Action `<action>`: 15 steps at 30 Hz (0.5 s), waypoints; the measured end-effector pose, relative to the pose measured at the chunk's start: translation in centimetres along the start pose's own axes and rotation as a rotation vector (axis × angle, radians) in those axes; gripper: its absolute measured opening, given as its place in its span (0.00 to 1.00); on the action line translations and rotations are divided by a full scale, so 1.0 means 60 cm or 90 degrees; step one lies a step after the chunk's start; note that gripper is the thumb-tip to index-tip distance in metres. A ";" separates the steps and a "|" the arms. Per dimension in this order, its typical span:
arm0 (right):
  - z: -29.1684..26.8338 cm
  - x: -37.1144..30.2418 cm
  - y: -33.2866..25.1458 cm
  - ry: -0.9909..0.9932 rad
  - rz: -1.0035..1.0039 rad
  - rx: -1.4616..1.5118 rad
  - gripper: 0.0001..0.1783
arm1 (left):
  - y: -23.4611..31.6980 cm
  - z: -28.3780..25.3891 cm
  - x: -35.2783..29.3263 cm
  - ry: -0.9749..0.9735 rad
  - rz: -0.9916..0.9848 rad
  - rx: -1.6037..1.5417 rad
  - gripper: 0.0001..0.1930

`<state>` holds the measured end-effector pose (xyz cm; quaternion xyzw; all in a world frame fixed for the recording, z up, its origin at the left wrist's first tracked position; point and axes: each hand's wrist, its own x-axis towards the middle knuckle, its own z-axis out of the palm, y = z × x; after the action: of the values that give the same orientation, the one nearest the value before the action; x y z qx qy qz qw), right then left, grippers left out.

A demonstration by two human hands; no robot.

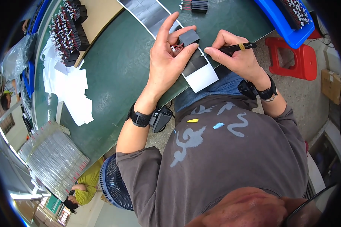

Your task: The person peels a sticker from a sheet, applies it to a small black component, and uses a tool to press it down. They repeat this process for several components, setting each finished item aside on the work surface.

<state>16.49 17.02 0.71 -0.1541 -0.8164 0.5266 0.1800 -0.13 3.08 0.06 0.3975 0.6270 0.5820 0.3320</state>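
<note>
My left hand (164, 62) grips a small dark grey block (189, 37) between thumb and fingers, its index finger raised. Thin red and black wires with white plugs (177, 47) hang from the block beside the palm. Pinched in my right hand (234, 56) is a pair of black tweezers (248, 45) with a yellow band round it. Their tips point left, close to the edge of a white backing strip (202, 78). That strip carries glossy black pieces (195, 65) and runs under my left hand toward the far side of the table.
On the green table (110, 72), a row of similar blocks (194, 5) stands at the far edge. Many wired blocks (70, 34) fill a board at left, above loose white sheets (70, 89). A blue tray (287, 32) and red stool (291, 58) are right.
</note>
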 end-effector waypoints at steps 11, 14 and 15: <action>0.006 0.001 -0.017 0.089 -0.354 0.185 0.10 | -0.002 0.000 -0.004 -0.033 -0.004 0.021 0.41; 0.001 0.033 0.000 0.161 0.105 0.373 0.13 | -0.003 0.000 -0.003 -0.037 0.014 0.021 0.42; 0.001 0.037 0.003 0.163 0.105 0.373 0.13 | -0.001 0.000 -0.003 -0.039 0.014 0.022 0.42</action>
<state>14.51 18.00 0.78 -0.2263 -0.5856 0.7282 0.2749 -0.03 2.93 -0.04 0.4278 0.6220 0.5621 0.3379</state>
